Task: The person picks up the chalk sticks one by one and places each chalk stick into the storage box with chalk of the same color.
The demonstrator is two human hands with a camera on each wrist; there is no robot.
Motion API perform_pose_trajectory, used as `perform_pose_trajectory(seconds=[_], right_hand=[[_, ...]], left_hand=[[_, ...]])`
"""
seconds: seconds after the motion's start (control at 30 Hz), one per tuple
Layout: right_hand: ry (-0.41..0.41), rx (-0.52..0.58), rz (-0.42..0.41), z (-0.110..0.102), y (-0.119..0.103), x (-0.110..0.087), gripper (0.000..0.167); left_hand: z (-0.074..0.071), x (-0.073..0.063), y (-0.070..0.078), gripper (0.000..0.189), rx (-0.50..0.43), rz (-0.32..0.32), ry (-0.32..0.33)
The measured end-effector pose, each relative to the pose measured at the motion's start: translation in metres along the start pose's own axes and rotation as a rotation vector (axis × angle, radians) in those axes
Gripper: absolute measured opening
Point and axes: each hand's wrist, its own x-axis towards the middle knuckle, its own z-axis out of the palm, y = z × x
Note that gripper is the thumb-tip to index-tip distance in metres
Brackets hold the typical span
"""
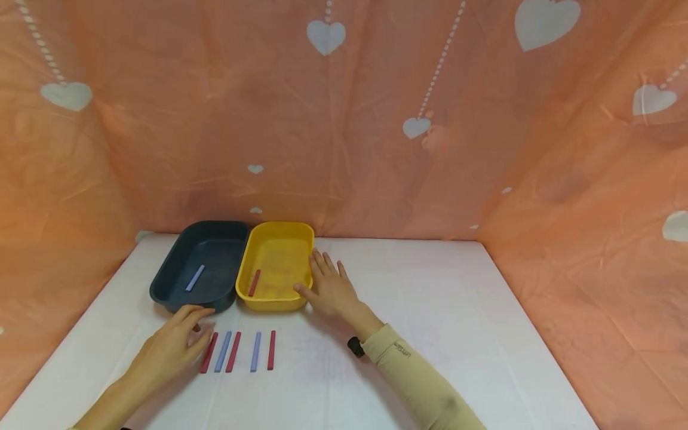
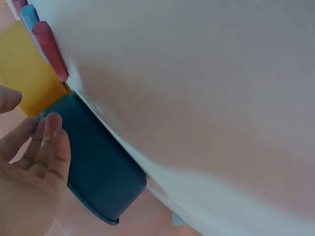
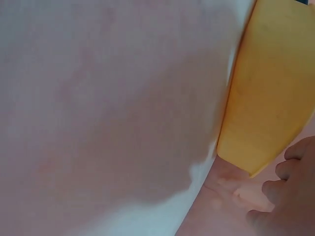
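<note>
My left hand hovers at the front edge of a dark blue tray, its fingers loosely bent and nothing seen between them. Just right of its thumb lies a red chalk-like stick. Beside that, in a row on the table, come a blue stick, a red stick, another blue stick and another red stick. My right hand rests with spread fingers at the right rim of a yellow tray. Whether every fingertip touches the rim I cannot tell.
One blue stick lies inside the dark blue tray and one red stick inside the yellow tray. Both trays stand side by side at the back of the white table. An orange curtain with hearts hangs behind and around it.
</note>
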Motion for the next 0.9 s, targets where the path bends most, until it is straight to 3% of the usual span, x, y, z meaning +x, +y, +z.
perform_pose_trajectory(seconds=[0.27,0.57,0.9], right_hand=[[-0.004,0.050,-0.004,0.003,0.000,-0.001,0.081],[-0.009,0.119,0.003,0.008,-0.001,-0.002,0.080],[0.006,0.137,-0.002,0.007,-0.002,-0.003,0.079]], left_hand=[[0.005,0.006,-0.004,0.037,-0.063,-0.031,-0.113],[0.010,0.006,-0.010,0.030,-0.113,-0.006,-0.148],[0.010,0.007,-0.012,0.026,-0.103,0.006,-0.207]])
